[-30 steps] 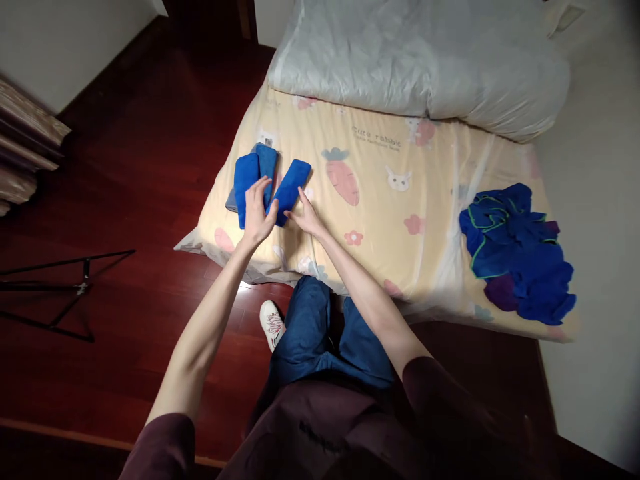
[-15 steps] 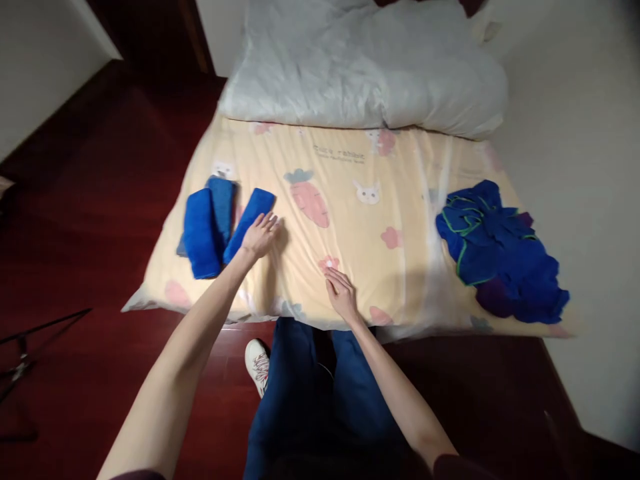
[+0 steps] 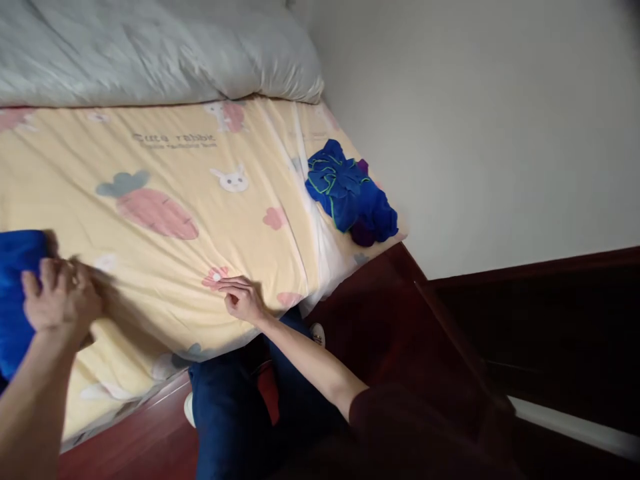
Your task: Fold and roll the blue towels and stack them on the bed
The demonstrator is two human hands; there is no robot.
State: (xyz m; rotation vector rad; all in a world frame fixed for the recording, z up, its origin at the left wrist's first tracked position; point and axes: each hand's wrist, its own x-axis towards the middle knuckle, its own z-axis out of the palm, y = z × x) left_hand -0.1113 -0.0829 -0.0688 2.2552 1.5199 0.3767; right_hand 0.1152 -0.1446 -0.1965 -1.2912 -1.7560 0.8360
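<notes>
At the left edge lies a folded blue cloth (image 3: 17, 293), partly out of view. My left hand (image 3: 64, 299) is at its right side, fingers spread and partly over the cloth's edge, holding nothing that I can see. Close to the bed's front edge, my right hand (image 3: 243, 300) is over the printed sheet (image 3: 165, 280) beside a pink flower print. Its fingers are loosely stretched, with nothing in them. Further right, a crumpled heap of blue cloths (image 3: 345, 193) with green edging and some purple lies near the bed's right corner, apart from both hands.
A large pale grey quilt (image 3: 150, 53) lies rolled along the back of the bed. On the right stands a plain wall (image 3: 475, 133) with a dark skirting. The dark red floor (image 3: 370, 320) shows below the bed's edge, around my legs.
The view has swung right, so the folded cloths have moved left, mostly out of the frame. My left hand remains by the nearest folded cloth; the right hand stays by the flower print.
</notes>
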